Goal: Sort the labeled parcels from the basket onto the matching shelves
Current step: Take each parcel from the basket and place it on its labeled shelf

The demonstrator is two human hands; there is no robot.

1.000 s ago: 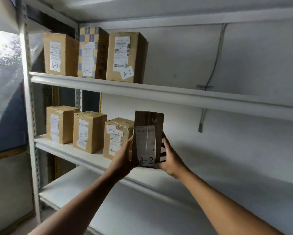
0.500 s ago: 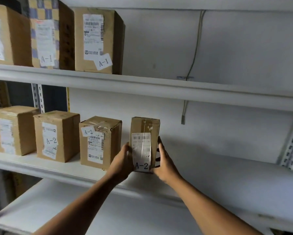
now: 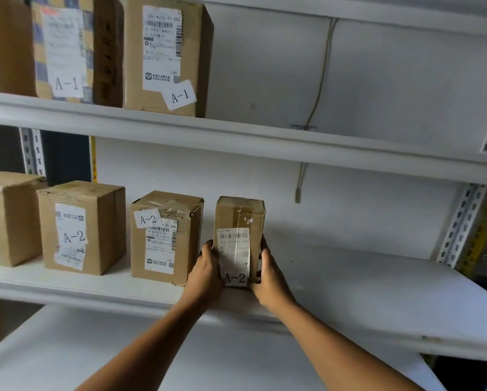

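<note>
A narrow cardboard parcel [image 3: 238, 221] labelled A-2 stands upright on the middle shelf [image 3: 363, 286], just right of the row of A-2 boxes. My left hand [image 3: 207, 273] presses its left side and my right hand [image 3: 270, 277] its right side. Beside it stands another A-2 box [image 3: 166, 235], with a second A-2 box [image 3: 78, 227] and a third box [image 3: 8, 218] farther left. On the upper shelf [image 3: 236, 134] stand an A-1 box [image 3: 166, 55] and a chequered A-1 box [image 3: 64, 49]. The basket is out of view.
A bare white lower shelf [image 3: 123, 348] lies under my arms. A thin cable [image 3: 321, 74] hangs down the white back wall. Perforated metal uprights [image 3: 459, 221] stand at the right end. The right parts of the middle and upper shelves hold nothing.
The view moved closer and to the right. The A-2 parcel went down from above the shelf edge and back onto the middle shelf, with both hands still on its sides.
</note>
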